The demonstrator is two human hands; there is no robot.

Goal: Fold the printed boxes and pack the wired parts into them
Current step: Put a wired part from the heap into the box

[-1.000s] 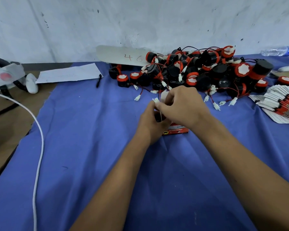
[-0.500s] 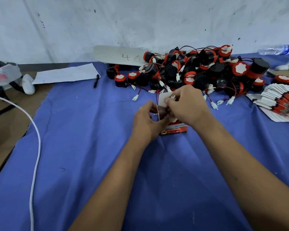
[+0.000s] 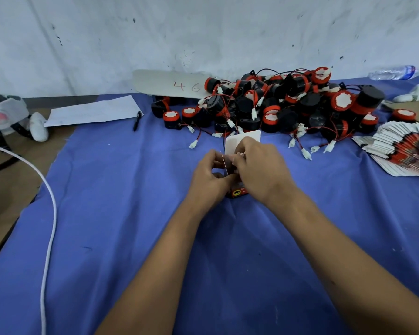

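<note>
A small red printed box (image 3: 237,193) stands on the blue cloth (image 3: 131,213) at the centre, its white top flap (image 3: 235,141) raised behind my fingers. My left hand (image 3: 209,176) grips the box's left side, with a thin side flap edge showing by its fingers. My right hand (image 3: 259,168) pinches the white connector of a wired part at the box's open top. The part inside is hidden by both hands. A heap of black-and-red wired parts (image 3: 276,107) lies just beyond.
A fanned stack of flat printed boxes (image 3: 402,151) lies at the right. A white card marked 46 (image 3: 172,84), a paper sheet (image 3: 94,112) and a pen (image 3: 137,120) lie at the back left. A white cable (image 3: 50,209) crosses the left side. A water bottle (image 3: 394,72) lies far right.
Both hands shifted slightly toward me with the box. The white top flap has come up into view behind my right hand, and the connector has gone down to the box's opening.
</note>
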